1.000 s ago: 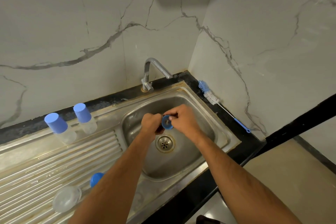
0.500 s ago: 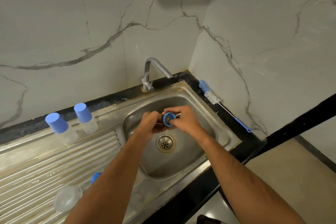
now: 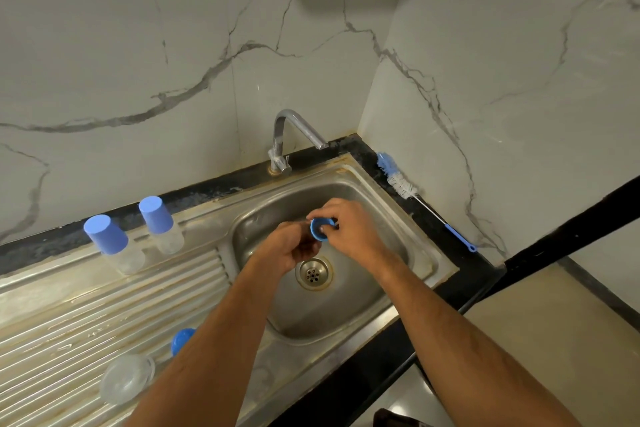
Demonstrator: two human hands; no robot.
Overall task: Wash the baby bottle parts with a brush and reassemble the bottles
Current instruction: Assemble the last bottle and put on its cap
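Sink [image 3: 408, 218]: we see both hands over its basin, above the drain.
Bottles [image 3: 114, 244]: two stand capped in blue on the sink's drainboard, near the back edge.
Brush [image 3: 401, 182]: lies on the black counter just right of the sink.
Right hand [image 3: 353, 236]: we see its fingers pinching a blue ring [image 3: 320, 229].
Left hand [image 3: 291, 248]: curled beside the ring; whether it grips anything, we cannot tell.
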